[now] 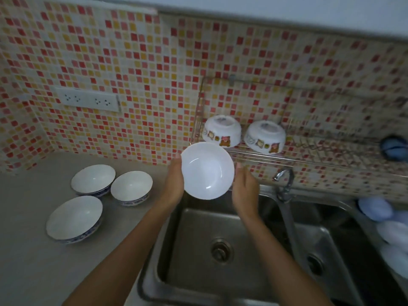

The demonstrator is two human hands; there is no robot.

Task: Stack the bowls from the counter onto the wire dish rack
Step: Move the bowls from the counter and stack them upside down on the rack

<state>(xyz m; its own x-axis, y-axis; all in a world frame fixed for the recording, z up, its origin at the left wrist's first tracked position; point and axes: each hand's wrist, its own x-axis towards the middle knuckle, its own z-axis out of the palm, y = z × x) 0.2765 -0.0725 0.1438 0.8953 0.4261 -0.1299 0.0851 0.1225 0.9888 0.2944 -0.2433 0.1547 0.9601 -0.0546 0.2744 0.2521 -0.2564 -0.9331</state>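
Three blue-rimmed bowls (97, 195) wait upright near the counter's (33, 250) back-left corner, apparently next in line. Over the sink's (198, 272) back edge, the left hand (175, 184) cups a plain white bowl (207, 170), fingers hidden behind it; the right hand (245, 191) stands open just beside its rim, seemingly to steady it. Two bear-printed bowls (242, 134) sit inverted, probably to drain, at the wire dish rack's (265, 156) left end.
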